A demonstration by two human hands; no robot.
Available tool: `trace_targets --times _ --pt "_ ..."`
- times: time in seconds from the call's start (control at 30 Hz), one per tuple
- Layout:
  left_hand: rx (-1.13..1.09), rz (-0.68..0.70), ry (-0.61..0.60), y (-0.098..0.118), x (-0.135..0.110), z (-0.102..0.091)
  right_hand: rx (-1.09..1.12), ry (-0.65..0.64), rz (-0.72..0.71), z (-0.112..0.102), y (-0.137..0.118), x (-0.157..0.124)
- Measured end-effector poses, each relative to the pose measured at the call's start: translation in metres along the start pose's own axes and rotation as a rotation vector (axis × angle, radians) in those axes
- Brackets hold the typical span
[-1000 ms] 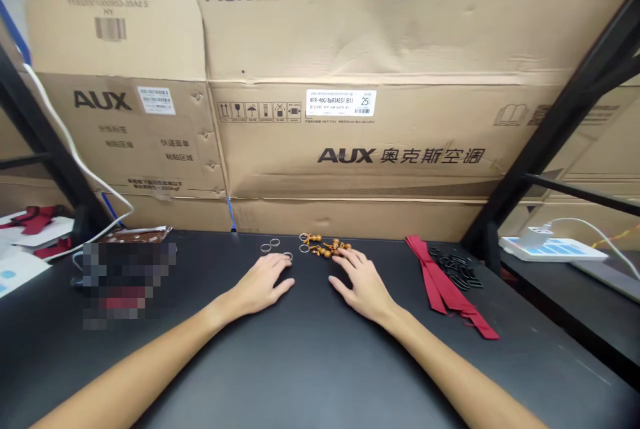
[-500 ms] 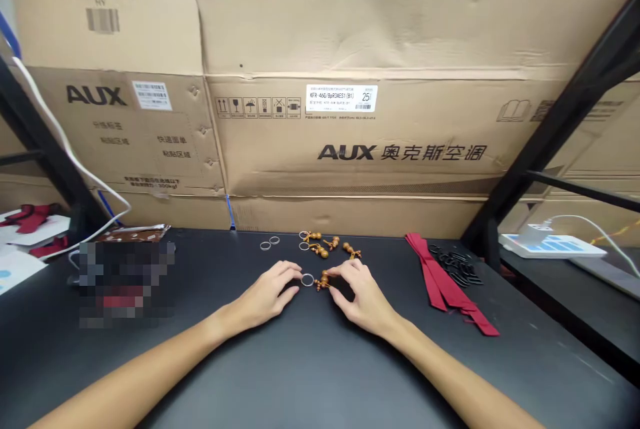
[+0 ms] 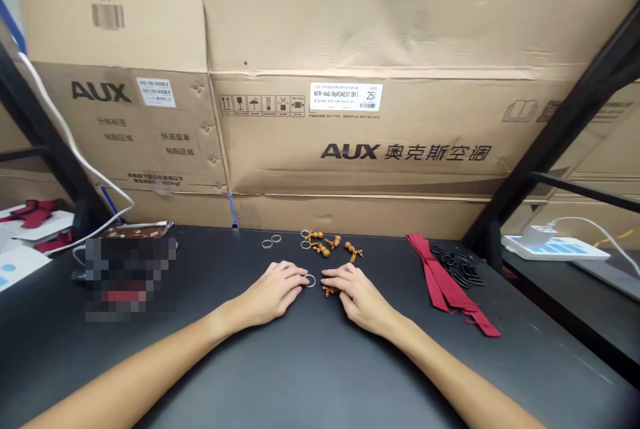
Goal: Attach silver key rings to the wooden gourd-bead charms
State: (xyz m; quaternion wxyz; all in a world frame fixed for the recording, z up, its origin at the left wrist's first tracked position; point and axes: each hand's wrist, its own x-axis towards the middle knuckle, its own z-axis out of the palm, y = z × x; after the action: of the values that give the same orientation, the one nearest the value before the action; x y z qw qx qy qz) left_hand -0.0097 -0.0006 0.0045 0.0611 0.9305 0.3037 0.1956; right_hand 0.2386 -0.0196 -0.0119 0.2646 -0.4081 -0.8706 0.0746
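Note:
My left hand (image 3: 274, 292) rests on the black table with its fingers stretched forward and the thumb apart. Its fingertips touch the left edge of a silver split key ring (image 3: 311, 280), which lies flat. Just right of that ring, my right hand (image 3: 361, 296) has its fingers closed down over a brown wooden gourd pendant (image 3: 327, 291). Only a few small beads of the pendant show below the fingers; the rest is hidden. Whether ring and pendant are joined, I cannot tell.
Behind my hands lie two loose key rings (image 3: 271, 241) and several gourd pendants (image 3: 320, 250), some beside rings. Red fabric strips (image 3: 440, 276) and black clasps (image 3: 460, 266) lie to the right. A blurred package (image 3: 133, 262) sits left. Cardboard (image 3: 350, 216) walls the back; black frame posts (image 3: 535, 149) flank the table.
My right fingers have come down over the gourd pendant, covering most of it. My left fingertips now overlap the ring's edge. The gap between ring and visible beads looks wider.

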Motion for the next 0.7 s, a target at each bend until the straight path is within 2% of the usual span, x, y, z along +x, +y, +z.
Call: trace_targets --times 0.13,0.33,0.57,0.7 --pt "-0.011 -0.011 0.029 0.001 0.001 -0.001 0.094 0.063 -0.014 -0.001 0.006 -0.001" --pt "-0.032 -0.013 0.047 0.001 0.000 -0.001 0.207 0.039 -0.018 -0.007 0.010 -0.002" --pt "-0.039 -0.014 0.045 0.000 0.000 0.000 0.180 0.024 -0.018 -0.011 0.001 -0.001" --pt "-0.043 -0.011 0.053 0.000 0.000 0.000 0.127 0.042 0.045 -0.009 0.000 -0.001"
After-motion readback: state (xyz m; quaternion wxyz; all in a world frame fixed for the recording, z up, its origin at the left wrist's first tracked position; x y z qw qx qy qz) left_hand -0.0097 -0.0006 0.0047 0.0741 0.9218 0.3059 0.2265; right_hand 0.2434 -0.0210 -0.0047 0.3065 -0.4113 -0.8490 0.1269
